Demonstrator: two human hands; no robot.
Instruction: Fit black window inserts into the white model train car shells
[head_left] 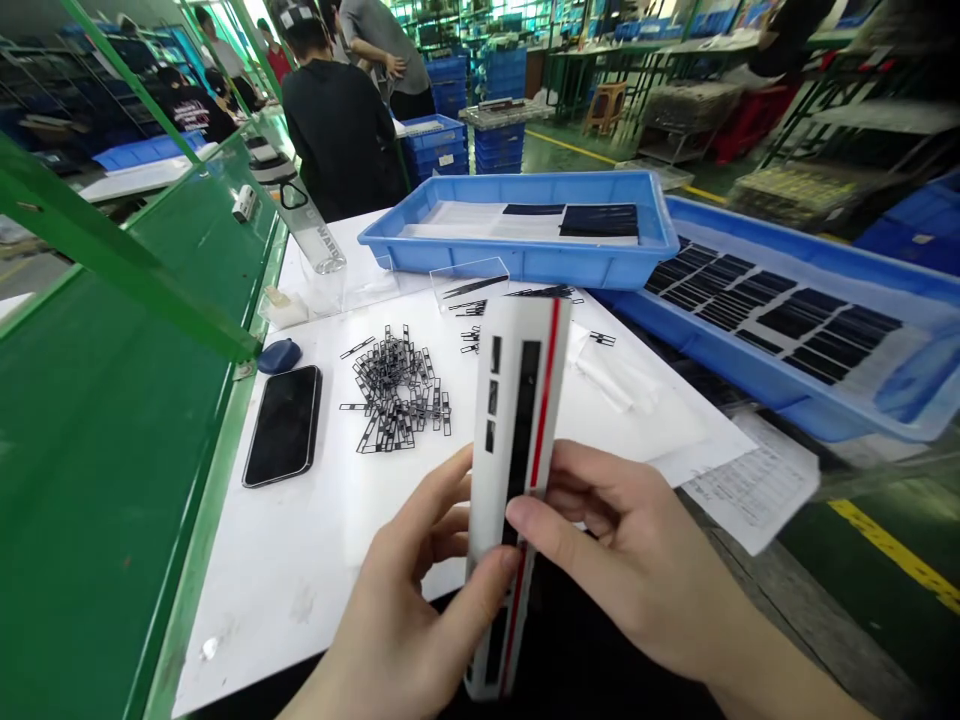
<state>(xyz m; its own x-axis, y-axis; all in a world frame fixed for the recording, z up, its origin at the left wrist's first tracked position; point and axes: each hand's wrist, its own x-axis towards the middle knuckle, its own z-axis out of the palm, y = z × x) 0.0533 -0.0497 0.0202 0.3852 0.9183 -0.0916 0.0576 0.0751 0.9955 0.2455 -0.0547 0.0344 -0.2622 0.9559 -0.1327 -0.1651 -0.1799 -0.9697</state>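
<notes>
Both hands hold one thing up over the near edge of the table [315,560]: a long white strip [517,450] with a red line down its right side and black rectangular pieces set along its middle. The left hand [397,620] cups it from the left, thumb pressed on the face low down, other fingers curled behind. The right hand [630,560] pinches it from the right, thumb flat on the black band and fingers bent behind the edge. The strip stands nearly upright, tilted a little to the right at the top.

It looks thin, light and flat, probably a backing sheet carrying die-cut parts, so it would likely flex if held by one end only (a grip at both long edges, as here, should keep it straight). The face seems glossy and may be slick; the black pieces look delicate and are best not rubbed, so the bare white margins are the safer places to hold.

Toward the middle of the table lies a heap of small black frames [394,390], with a dark phone [283,425] near the left edge. Two blue trays [525,262] sit at the far and right sides, holding more dark strips.

Writing: a clear tube [319,235] at the far left carries dark letters, too tilted to read surely; the printed paper [750,485] at the right edge is too small to make out
</notes>
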